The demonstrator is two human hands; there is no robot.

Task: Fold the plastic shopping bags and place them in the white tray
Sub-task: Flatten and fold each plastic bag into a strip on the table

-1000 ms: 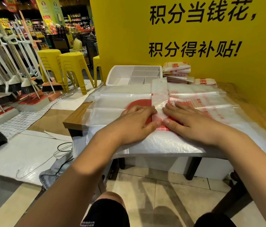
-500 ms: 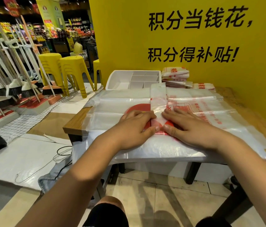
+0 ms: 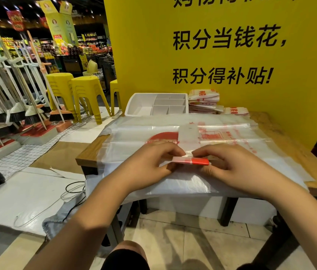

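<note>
A narrow folded strip of clear plastic shopping bag (image 3: 188,137) with red print runs away from me over a layer of flat bags (image 3: 138,141) on the wooden table (image 3: 93,151). Its near end (image 3: 192,160) is lifted off the pile and turned up. My left hand (image 3: 150,162) pinches that end from the left, and my right hand (image 3: 229,166) pinches it from the right, fingers curled round it. The white tray (image 3: 144,103) with dividers stands at the table's far edge. Folded bags (image 3: 204,100) are stacked to its right against the yellow wall.
A yellow wall panel (image 3: 231,55) with black characters rises behind the table. Yellow stools (image 3: 87,94) and a rack of brooms (image 3: 17,106) stand to the left. A cable (image 3: 72,190) and white sheeting lie on the floor by the table's left leg.
Both hands were pressing flat on the strip; now they have curled and pinched its near end, lifting it off the pile. The camera has tilted up slightly.
</note>
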